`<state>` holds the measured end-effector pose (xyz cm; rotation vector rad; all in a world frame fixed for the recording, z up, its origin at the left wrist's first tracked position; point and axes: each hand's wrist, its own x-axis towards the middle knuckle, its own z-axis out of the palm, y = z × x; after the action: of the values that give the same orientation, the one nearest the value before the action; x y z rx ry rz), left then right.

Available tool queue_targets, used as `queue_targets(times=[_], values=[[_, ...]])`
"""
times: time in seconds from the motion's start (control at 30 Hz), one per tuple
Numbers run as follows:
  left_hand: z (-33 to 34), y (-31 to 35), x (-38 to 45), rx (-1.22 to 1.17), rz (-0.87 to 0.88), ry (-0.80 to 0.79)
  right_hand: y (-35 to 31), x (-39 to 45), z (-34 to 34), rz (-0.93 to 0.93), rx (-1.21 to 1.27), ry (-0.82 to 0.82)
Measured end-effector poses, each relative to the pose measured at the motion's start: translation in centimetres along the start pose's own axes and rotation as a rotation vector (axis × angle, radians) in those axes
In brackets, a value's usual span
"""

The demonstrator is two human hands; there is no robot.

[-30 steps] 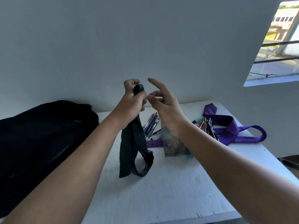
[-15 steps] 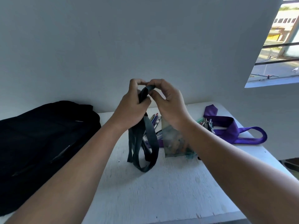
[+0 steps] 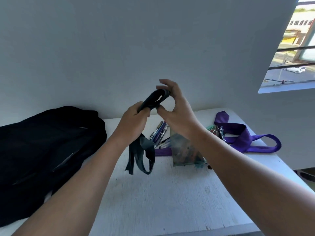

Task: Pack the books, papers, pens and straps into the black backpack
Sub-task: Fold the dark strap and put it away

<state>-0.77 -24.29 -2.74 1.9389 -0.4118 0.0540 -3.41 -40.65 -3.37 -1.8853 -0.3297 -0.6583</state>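
- Black backpack point(image 3: 46, 147) lies flat on the left side of the white bench point(image 3: 170, 198), its dark bulk reaching from the near left edge back toward the wall; whether it is zipped or unzipped cannot be told.
- Two bare forearms reach in from the near edge and meet above the middle of the bench.
- Dark strap point(image 3: 144, 155) hangs in loops below the hands, its lowest loop just above or touching the bench surface; which of the two cannot be told.
- Left hand point(image 3: 134, 120) grips the strap, fingers curled round it, with the folded upper end sticking out above the fist.
- Right hand point(image 3: 175, 109) holds that upper end point(image 3: 157, 97) on its curled lower fingers, the thumb below near the left hand's fingers and the upper fingers lifted off it.
- Behind the strap, a clear plastic pouch point(image 3: 185, 152) with coloured contents lies on the bench, partly hidden by the right forearm.
- Pens point(image 3: 159, 133) lie in a loose heap just beyond the pouch, with more pens point(image 3: 218, 131) showing to the right of the forearm.
- Purple strap point(image 3: 242, 138) lies farther right, looped across the far right part of the bench, one end passing under the pens.
- Grey wall point(image 3: 136, 48) rises behind, with a barred window point(image 3: 294, 45) at upper right.
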Motion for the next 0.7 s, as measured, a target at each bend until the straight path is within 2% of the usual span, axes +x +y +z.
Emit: queue_targets(times=[0.13, 0.23, 0.33, 0.4, 0.5, 0.57, 0.6, 0.7], values=[[0.1, 0.3, -0.5, 0.187, 0.068, 0.01, 0.7, -0.1, -0.3, -0.074, -0.169, 0.026], [0.3, -0.4, -1.1, 0.28, 0.102, -0.03, 1.1, -0.3, -0.3, 0.004, -0.082, 0.098], [1.2, -1.8, -2.3, 0.306, 0.098, -0.076, 1.2, 0.1, -0.5, 0.094, 0.089, 0.253], [1.7, -2.2, -2.4, 0.081, -0.047, -0.042, 1.0, 0.5, -0.7, 0.096, 0.104, 0.321], [1.9, -2.0, -1.7, -0.465, -0.266, -0.023, 0.3, 0.6, -0.5, 0.095, 0.095, 0.35], [1.7, -1.7, -1.0, -0.573, -0.291, -0.054, 0.1, 0.7, -0.4, 0.108, 0.112, 0.378], [1.5, -1.7, -0.8, -0.501, -0.268, -0.068, 0.0, 0.8, -0.4, 0.109, 0.121, 0.393], [1.2, -1.1, -1.0, -0.078, -0.161, -0.164, -0.2, 1.0, -0.6, 0.103, 0.124, 0.408]])
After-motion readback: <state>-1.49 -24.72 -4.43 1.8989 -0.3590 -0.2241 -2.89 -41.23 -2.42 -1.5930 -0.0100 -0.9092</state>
